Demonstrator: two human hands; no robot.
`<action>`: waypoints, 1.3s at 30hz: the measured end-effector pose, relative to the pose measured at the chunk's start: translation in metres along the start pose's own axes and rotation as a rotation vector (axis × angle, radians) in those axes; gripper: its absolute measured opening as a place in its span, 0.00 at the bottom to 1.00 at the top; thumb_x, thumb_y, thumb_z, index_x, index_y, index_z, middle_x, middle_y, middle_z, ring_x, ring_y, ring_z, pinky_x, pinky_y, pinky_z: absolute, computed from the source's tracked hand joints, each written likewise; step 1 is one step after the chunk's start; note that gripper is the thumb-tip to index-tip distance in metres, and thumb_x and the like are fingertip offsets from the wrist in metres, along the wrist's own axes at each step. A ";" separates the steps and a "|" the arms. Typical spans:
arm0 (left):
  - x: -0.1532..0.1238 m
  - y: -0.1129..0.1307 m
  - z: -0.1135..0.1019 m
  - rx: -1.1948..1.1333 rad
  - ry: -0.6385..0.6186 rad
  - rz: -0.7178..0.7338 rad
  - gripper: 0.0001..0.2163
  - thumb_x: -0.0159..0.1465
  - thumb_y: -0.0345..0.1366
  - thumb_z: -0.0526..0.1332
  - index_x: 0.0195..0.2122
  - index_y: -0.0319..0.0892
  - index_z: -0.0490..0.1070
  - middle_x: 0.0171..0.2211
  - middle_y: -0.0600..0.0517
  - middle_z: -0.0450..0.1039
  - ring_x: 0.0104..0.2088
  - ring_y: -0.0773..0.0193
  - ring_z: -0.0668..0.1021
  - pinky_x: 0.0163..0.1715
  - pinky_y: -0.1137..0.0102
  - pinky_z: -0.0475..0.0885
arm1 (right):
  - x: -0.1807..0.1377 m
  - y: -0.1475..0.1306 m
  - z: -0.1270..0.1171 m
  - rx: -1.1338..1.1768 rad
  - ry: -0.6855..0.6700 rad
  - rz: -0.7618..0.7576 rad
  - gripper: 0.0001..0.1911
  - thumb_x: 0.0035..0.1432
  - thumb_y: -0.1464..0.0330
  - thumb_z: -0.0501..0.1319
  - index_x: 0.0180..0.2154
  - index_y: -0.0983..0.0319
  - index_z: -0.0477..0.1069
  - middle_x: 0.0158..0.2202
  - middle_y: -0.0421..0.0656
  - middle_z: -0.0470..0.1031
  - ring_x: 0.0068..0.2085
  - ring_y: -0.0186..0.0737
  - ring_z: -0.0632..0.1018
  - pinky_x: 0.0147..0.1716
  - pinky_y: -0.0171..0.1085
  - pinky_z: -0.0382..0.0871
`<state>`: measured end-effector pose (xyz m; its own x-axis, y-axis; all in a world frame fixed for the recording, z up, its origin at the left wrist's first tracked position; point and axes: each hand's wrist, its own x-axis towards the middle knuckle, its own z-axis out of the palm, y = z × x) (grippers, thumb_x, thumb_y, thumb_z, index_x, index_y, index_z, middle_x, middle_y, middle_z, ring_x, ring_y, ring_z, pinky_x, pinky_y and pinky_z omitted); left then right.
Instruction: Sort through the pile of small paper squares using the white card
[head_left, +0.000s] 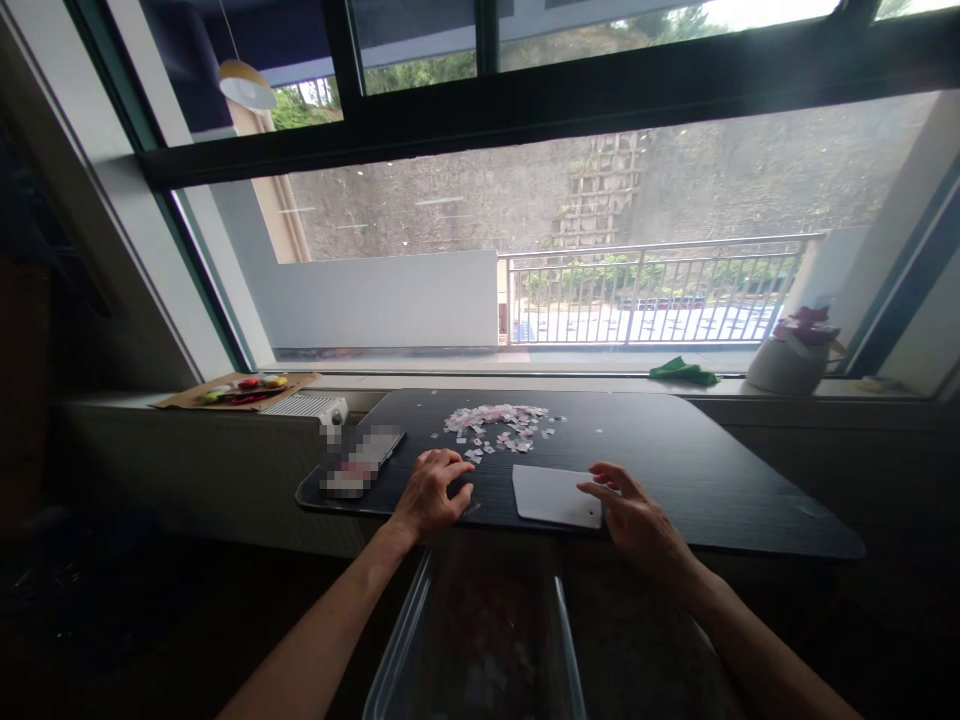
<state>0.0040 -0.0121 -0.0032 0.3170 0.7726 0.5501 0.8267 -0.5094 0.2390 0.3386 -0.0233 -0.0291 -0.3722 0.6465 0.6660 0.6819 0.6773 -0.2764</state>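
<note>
Black table point(697, 470); clear bin point(396, 640) below cropped (contents point(495, 665) murky).

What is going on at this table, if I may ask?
A person's right hand is at the right end of a flat white piece; whether it holds it is unclear. The left hand, holding nothing visible, is over the dark table near a loose heap of small pale bits. A clear bin is below the near edge.

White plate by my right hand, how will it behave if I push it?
The white plate looks thin and unbent, so it's probably light and fairly stiff. Lying flat on the dark table, it should slide rather than tip.
</note>
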 end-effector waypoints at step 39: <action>0.010 0.002 -0.009 0.012 -0.169 0.060 0.10 0.61 0.35 0.60 0.41 0.47 0.79 0.41 0.50 0.76 0.43 0.57 0.77 0.62 0.47 0.56 | 0.016 -0.006 -0.017 -0.098 -0.251 -0.037 0.24 0.56 0.80 0.53 0.46 0.55 0.79 0.56 0.49 0.76 0.55 0.51 0.76 0.54 0.53 0.71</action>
<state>0.0049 -0.0087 0.0102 0.4385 0.7945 0.4201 0.8094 -0.5523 0.1995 0.3396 -0.0228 -0.0047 -0.5342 0.6970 0.4784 0.7181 0.6727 -0.1781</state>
